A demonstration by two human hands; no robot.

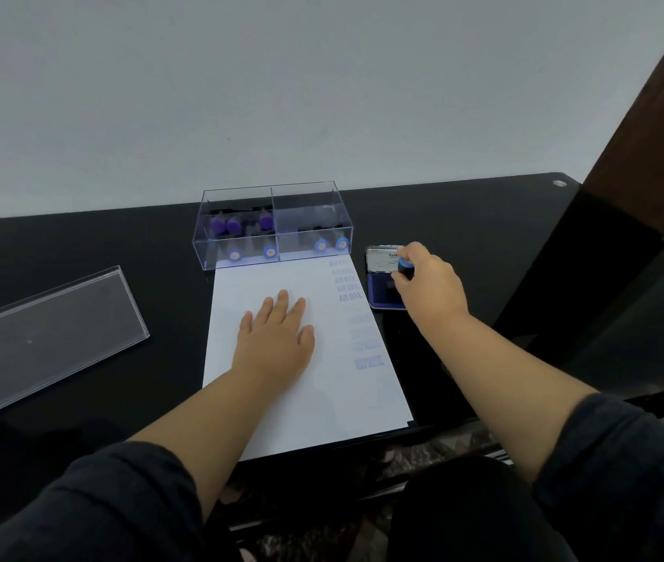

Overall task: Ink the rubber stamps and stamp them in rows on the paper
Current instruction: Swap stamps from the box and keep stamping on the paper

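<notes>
A white sheet of paper (281,391) lies on the black table with a column of blue stamp prints (356,314) down its right side. My left hand (275,338) lies flat on the paper, fingers straight. My right hand (429,283) grips a rubber stamp (405,267) with a blue top and black body, held over the blue pad of the open ink pad (381,292) to the right of the paper. The stamp's face is hidden by my fingers.
A clear plastic box (273,227) with several purple and blue stamps stands behind the paper against the wall. Its clear lid (42,330) lies at the left. A dark wooden post (654,115) rises at the right. The table's front edge (464,423) runs just below the paper.
</notes>
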